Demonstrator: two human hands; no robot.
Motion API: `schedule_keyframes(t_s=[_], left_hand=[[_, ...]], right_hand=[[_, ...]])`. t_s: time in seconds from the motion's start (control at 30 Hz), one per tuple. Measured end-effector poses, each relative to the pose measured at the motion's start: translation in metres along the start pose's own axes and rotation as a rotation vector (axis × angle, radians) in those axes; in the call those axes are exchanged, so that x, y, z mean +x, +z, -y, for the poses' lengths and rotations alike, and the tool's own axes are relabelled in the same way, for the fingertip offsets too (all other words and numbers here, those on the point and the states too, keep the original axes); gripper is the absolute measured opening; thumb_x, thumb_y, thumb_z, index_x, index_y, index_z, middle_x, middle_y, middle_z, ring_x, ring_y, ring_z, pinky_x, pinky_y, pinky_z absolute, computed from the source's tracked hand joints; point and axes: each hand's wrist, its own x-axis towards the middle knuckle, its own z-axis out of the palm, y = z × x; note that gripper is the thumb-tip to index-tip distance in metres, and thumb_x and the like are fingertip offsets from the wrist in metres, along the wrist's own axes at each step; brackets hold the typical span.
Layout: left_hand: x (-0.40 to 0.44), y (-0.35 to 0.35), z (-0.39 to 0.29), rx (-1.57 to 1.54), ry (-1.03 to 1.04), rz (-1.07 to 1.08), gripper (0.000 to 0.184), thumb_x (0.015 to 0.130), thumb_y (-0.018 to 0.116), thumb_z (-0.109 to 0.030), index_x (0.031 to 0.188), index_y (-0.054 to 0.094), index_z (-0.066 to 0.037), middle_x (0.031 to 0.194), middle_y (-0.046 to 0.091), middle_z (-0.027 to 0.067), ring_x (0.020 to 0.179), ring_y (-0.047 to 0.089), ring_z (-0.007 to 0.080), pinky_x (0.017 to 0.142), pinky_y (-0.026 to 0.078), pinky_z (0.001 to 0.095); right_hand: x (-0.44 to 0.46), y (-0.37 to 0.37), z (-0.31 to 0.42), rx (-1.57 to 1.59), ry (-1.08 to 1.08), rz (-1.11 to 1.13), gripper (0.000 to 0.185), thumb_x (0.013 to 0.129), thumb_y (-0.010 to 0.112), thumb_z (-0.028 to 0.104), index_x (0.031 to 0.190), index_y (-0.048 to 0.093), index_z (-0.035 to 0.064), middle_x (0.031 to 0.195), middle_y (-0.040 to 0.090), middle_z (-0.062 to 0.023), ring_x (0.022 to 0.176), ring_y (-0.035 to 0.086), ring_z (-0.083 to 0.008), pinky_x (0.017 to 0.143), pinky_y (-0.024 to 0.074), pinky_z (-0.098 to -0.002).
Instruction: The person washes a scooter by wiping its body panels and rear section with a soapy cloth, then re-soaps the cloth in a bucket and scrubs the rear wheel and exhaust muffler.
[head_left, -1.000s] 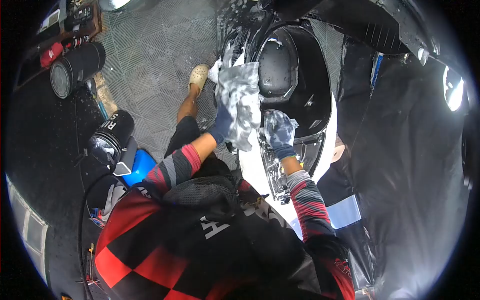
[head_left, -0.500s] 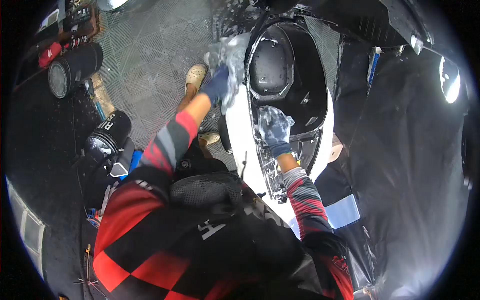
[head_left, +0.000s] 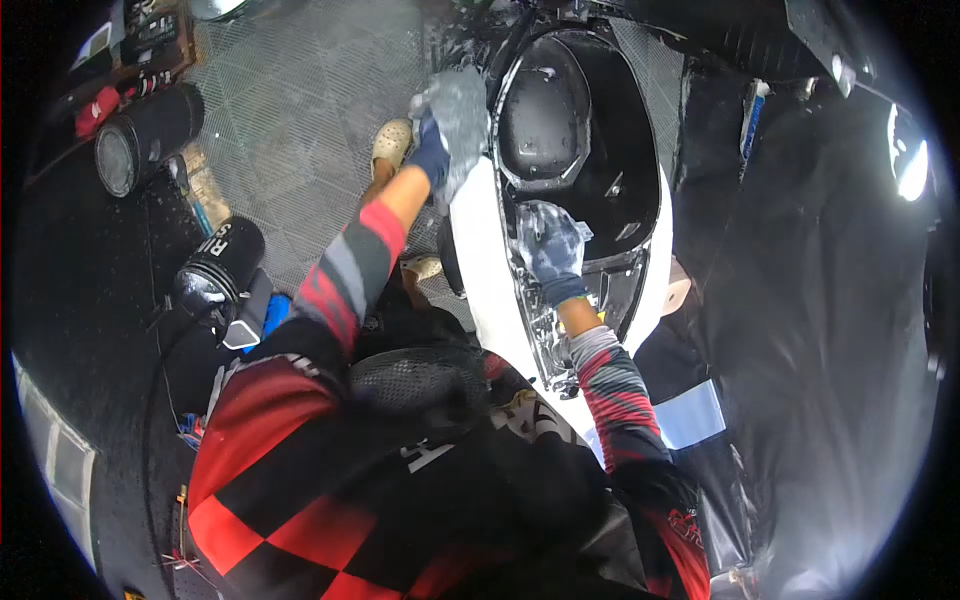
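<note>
Your left hand (head_left: 432, 150), in a dark blue glove, presses a grey, foam-streaked cloth (head_left: 462, 112) against the far left side of the white scooter body (head_left: 484, 265); the cloth hides your fingers, so their spread cannot be told. Your right hand (head_left: 550, 242), in a foam-smeared blue glove, rests at the near left rim of the open black plastic compartment (head_left: 622, 125), its finger spread unclear.

Left hand (head_left: 431, 155) partly behind grey cloth (head_left: 462, 115)
</note>
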Motion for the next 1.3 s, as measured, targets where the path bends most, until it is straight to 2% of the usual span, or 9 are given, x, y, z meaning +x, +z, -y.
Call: schedule_keyframes(t_s=[0.23, 0.37, 0.5, 0.6, 0.67, 0.87, 1.03, 1.17, 1.3], left_hand=[[-0.024, 0.007, 0.004, -0.115, -0.042, 0.029, 0.033, 0.095, 0.047, -0.029, 0.121, 0.057, -0.009, 0.111, 0.062, 0.0065, 0.101, 0.059, 0.02, 0.094, 0.046, 0.0338], [-0.107, 0.038, -0.053, -1.439, -0.262, 0.032, 0.034, 0.096, 0.047, -0.031, 0.121, 0.057, -0.01, 0.112, 0.062, 0.0058, 0.102, 0.059, 0.0203, 0.095, 0.046, 0.0337], [-0.154, 0.08, -0.048, 0.067, 0.032, -0.244, 0.041, 0.093, 0.05, -0.036, 0.125, 0.055, -0.011, 0.116, 0.06, 0.0033, 0.105, 0.058, 0.0185, 0.095, 0.045, 0.032], [-0.097, 0.052, 0.002, -0.425, -0.117, -0.045, 0.041, 0.093, 0.048, -0.026, 0.13, 0.052, -0.009, 0.126, 0.056, 0.0077, 0.113, 0.055, 0.0215, 0.098, 0.042, 0.0353], [-0.094, 0.053, 0.008, -0.022, -0.022, 0.02, 0.04, 0.093, 0.046, -0.022, 0.131, 0.051, -0.009, 0.127, 0.056, 0.0086, 0.114, 0.055, 0.0222, 0.098, 0.042, 0.0357], [-0.144, 0.068, -0.037, -0.701, -0.016, -0.263, 0.045, 0.091, 0.05, -0.032, 0.131, 0.051, -0.011, 0.132, 0.054, 0.0082, 0.117, 0.053, 0.0209, 0.099, 0.041, 0.034], [-0.086, 0.029, -0.03, 0.433, 0.285, 0.067, 0.04, 0.094, 0.046, -0.023, 0.131, 0.053, -0.01, 0.134, 0.054, 0.0111, 0.124, 0.05, 0.0198, 0.103, 0.039, 0.0331], [-0.075, 0.023, -0.019, 0.139, 0.2, 0.073, 0.035, 0.095, 0.043, -0.024, 0.122, 0.059, -0.009, 0.122, 0.06, 0.0075, 0.111, 0.057, 0.0198, 0.097, 0.044, 0.0328], [-0.163, 0.073, -0.099, -1.922, -0.405, -0.024, 0.044, 0.097, 0.043, -0.048, 0.118, 0.06, -0.013, 0.106, 0.063, 0.0014, 0.1, 0.059, 0.0177, 0.091, 0.047, 0.0303]], right_hand=[[0.001, -0.005, 0.005, -0.016, 0.033, 0.019, 0.02, 0.087, 0.061, 0.028, 0.096, 0.065, 0.01, 0.1, 0.067, -0.0096, 0.093, 0.063, -0.0297, 0.084, 0.049, -0.041], [-0.008, 0.011, -0.019, -0.147, -0.027, 0.105, 0.031, 0.084, 0.065, 0.029, 0.106, 0.064, 0.0081, 0.104, 0.066, -0.0127, 0.097, 0.062, -0.0311, 0.087, 0.0489, -0.0418], [-0.009, 0.005, -0.01, -0.025, 0.047, 0.008, 0.037, 0.082, 0.066, 0.035, 0.108, 0.065, 0.0075, 0.107, 0.065, -0.0163, 0.1, 0.062, -0.0311, 0.089, 0.0491, -0.0408], [-0.006, 0.004, -0.007, -0.054, -0.034, -0.042, 0.035, 0.084, 0.066, 0.036, 0.104, 0.067, 0.0069, 0.103, 0.068, -0.0149, 0.099, 0.064, -0.0309, 0.087, 0.0502, -0.0392], [-0.007, 0.006, -0.006, -0.039, 0.037, -0.065, 0.036, 0.086, 0.063, 0.039, 0.1, 0.068, 0.0068, 0.1, 0.069, -0.0131, 0.097, 0.064, -0.0311, 0.086, 0.0506, -0.0389], [-0.006, -0.011, 0.008, -0.135, 0.104, 0.096, 0.049, 0.091, 0.049, 0.048, 0.108, 0.066, 0.0057, 0.11, 0.067, -0.0126, 0.107, 0.061, -0.0278, 0.094, 0.0459, -0.0394], [-0.007, 0.006, -0.008, -0.057, 0.029, -0.113, 0.047, 0.086, 0.057, 0.048, 0.103, 0.067, 0.0059, 0.104, 0.067, -0.0175, 0.098, 0.063, -0.0346, 0.088, 0.0486, -0.0419], [-0.008, -0.006, 0.003, -0.03, 0.023, -0.087, 0.039, 0.086, 0.06, 0.043, 0.101, 0.068, 0.0068, 0.099, 0.068, -0.0145, 0.093, 0.064, -0.0335, 0.085, 0.0495, -0.0421], [-0.007, 0.004, -0.006, -0.093, -0.031, -0.109, 0.032, 0.087, 0.063, 0.034, 0.099, 0.068, 0.0052, 0.098, 0.069, -0.0132, 0.09, 0.065, -0.0316, 0.083, 0.051, -0.0388]])
